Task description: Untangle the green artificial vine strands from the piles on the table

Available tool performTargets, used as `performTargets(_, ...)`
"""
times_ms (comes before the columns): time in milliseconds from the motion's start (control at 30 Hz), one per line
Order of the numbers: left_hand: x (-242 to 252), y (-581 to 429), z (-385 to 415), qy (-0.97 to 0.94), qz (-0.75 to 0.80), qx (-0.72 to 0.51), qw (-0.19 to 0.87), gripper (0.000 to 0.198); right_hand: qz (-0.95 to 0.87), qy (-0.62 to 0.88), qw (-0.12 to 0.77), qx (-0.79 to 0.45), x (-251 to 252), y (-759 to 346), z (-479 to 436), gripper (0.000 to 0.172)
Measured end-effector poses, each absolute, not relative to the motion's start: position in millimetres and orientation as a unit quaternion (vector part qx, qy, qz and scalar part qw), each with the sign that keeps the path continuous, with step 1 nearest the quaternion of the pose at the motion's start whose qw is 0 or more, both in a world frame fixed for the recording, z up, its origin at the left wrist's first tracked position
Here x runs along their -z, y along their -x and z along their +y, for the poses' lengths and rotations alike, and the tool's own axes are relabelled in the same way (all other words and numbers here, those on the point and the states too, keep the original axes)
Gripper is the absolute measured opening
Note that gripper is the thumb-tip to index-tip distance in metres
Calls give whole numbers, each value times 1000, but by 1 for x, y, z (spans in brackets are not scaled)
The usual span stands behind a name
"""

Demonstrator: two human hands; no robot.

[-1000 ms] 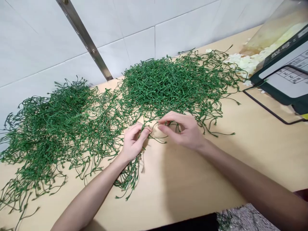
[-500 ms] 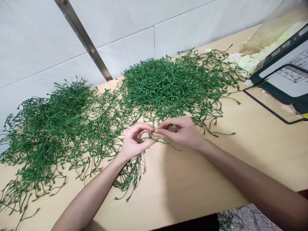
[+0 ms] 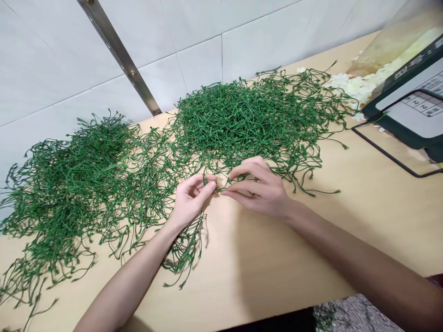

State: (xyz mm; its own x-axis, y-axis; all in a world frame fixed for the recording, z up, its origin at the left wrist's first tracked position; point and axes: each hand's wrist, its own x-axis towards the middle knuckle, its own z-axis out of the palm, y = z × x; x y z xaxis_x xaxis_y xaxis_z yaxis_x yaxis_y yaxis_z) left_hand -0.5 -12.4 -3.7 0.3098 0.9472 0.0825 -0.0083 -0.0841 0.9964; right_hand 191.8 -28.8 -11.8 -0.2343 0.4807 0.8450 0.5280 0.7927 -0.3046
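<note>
Two heaps of thin green plastic stems lie on a pale wooden table point(image 3: 277, 258): a left heap point(image 3: 72, 180) and a right heap point(image 3: 249, 120). My left hand point(image 3: 189, 202) and my right hand point(image 3: 260, 191) meet at the near edge of the right heap. Both pinch the same green stem point(image 3: 216, 186) between thumb and fingertips. A bunch of green stems point(image 3: 183, 251) hangs out from under my left palm and wrist, trailing toward me.
A white tiled wall with a slanted metal strip point(image 3: 119, 53) stands behind the heaps. At the right are a dark device with a keypad point(image 3: 411, 106), a black wire frame point(image 3: 387, 154), a clear container point(image 3: 394, 41) and pale flower pieces point(image 3: 349, 87). A speckled cloth point(image 3: 349, 316) lies near me.
The loose stem that trailed toward me half a second ago is drawn up into my fingers. My hands shifted slightly and still pinch together.
</note>
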Motion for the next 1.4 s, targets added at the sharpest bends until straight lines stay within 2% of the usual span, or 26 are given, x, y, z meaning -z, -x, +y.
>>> performTargets(167,3,1,-13,-593,353,-433,579,24,-780,334,526,54,12,-195,-28,6)
performTargets(333,2,2,-11,-578,331,-433,607,35,-782,327,526,65,14,-195,-29,7)
performTargets(567,5,4,-10,-572,438,-415,556,26,-778,334,529,66,13,-196,-30,7)
performTargets(767,5,5,-9,-563,434,-433,554,24,-808,320,492,61,15,-194,-31,9)
performTargets(933,5,4,-10,-593,439,-419,529,25,-805,294,516,6,12,-190,-31,17)
performTargets(1033,3,3,-11,-599,427,-408,540,23,-775,320,544,-19,9,-191,-30,10)
performTargets(1200,3,2,-11,-597,378,-406,580,18,-801,335,489,-84,10,-193,-30,28)
performTargets(1400,6,1,-13,-598,369,-393,593,18,-800,333,474,-156,15,-188,-33,23)
